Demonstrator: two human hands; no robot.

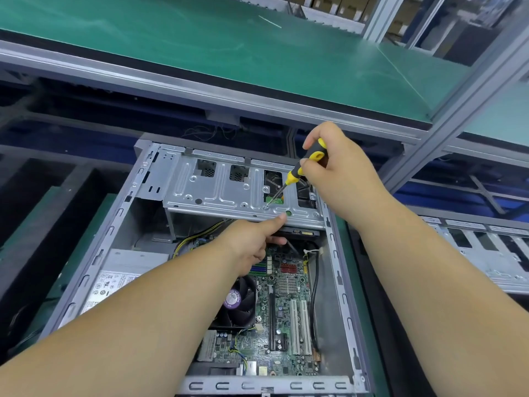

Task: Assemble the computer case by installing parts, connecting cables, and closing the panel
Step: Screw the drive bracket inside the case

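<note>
An open grey computer case (86, 270) lies on its side in front of me. Inside it are the green motherboard (286, 319), a black CPU fan (239, 302) and a power supply (120, 279). A silver drive cage (217, 187) spans the far end. My right hand (340, 167) grips a yellow and black screwdriver (300, 167), whose tip stands on a screw (266, 207) in the cage's top. My left hand (252, 242) holds the front edge of the cage, thumb on top near the screw and fingers underneath against a dark drive (303, 232).
A green shelf (229, 53) on an aluminium frame (463, 116) hangs over the far end of the case. A second open case (486, 253) lies to the right. A black cable (315, 296) runs along the right side of the motherboard.
</note>
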